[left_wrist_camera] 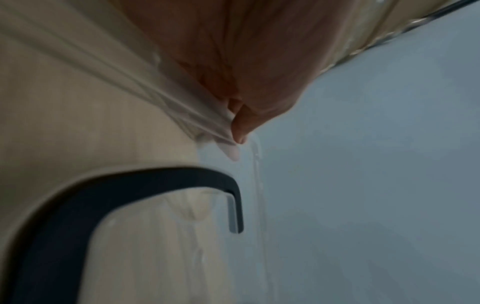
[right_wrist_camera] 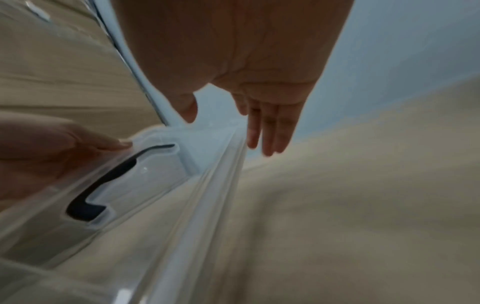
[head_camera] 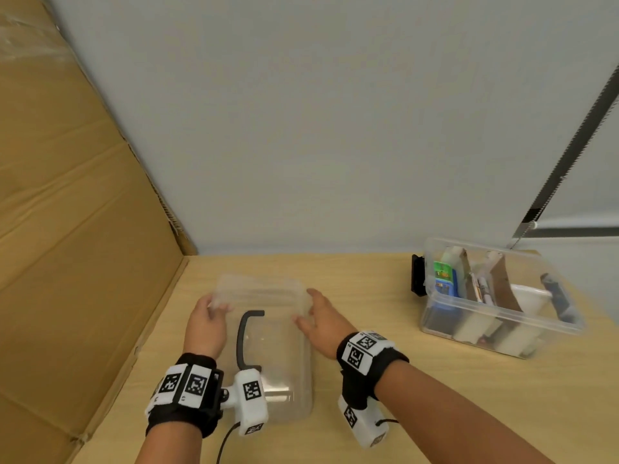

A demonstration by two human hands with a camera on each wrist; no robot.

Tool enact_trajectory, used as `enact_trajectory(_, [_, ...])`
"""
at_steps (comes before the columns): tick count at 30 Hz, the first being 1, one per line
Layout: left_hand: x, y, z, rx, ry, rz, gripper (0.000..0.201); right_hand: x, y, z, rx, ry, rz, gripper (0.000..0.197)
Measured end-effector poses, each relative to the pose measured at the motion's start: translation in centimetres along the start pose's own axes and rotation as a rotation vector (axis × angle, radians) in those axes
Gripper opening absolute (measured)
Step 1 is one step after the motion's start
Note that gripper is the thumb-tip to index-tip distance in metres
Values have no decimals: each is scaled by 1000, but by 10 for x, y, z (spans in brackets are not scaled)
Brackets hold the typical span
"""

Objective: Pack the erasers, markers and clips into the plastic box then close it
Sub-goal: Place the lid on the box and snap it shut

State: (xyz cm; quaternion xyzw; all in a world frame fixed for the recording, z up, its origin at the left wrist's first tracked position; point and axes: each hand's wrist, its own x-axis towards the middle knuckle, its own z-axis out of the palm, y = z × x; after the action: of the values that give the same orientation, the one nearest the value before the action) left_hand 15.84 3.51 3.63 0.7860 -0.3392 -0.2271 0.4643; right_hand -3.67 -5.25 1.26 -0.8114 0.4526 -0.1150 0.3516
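Note:
A clear plastic lid (head_camera: 278,356) with a black handle (head_camera: 242,339) is held low over the table, blurred. My left hand (head_camera: 208,317) grips its far left corner; in the left wrist view the fingers (left_wrist_camera: 241,86) curl round the lid (left_wrist_camera: 98,86) above the handle (left_wrist_camera: 78,203). My right hand (head_camera: 318,318) lies at the lid's right edge; its fingers (right_wrist_camera: 270,131) are straight beside the lid (right_wrist_camera: 161,185). The open plastic box (head_camera: 495,319) stands at the right, with green and blue packs (head_camera: 443,279) and markers (head_camera: 484,291) between cardboard dividers.
A tall cardboard sheet (head_camera: 67,229) walls off the table's left side. A grey wall runs along the back. The box has a black latch (head_camera: 417,276) on its left end. Bare wooden table (head_camera: 418,403) lies between my right arm and the box.

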Motion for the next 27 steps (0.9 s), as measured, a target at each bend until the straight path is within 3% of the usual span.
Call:
enact_trajectory(4, [-20,60,17,-20,-133,386,38,-14,-3,-51,-183,395,-151,74])
enact_trajectory(8, [-41,115,47,18,-209,693,41,-29,1,-109,-205,527,-245,61])
enact_trajectory(12, [-53,156,86,124,-112,848,40,-54,30,-167,-151,693,-181,40])
enact_trajectory(15, [-63,174,118,261,26,815,54,-80,69,-202,26,829,-82,38])
enact_trajectory(17, [-69,176,140,234,36,739,63,-97,100,-222,177,944,-3,34])
enact_trajectory(22, [-85,181,209,34,-331,624,60,-115,173,-250,387,1041,150,28])
enact_trajectory(27, [-80,188,270,123,-439,506,57,-121,214,-256,297,974,311,29])
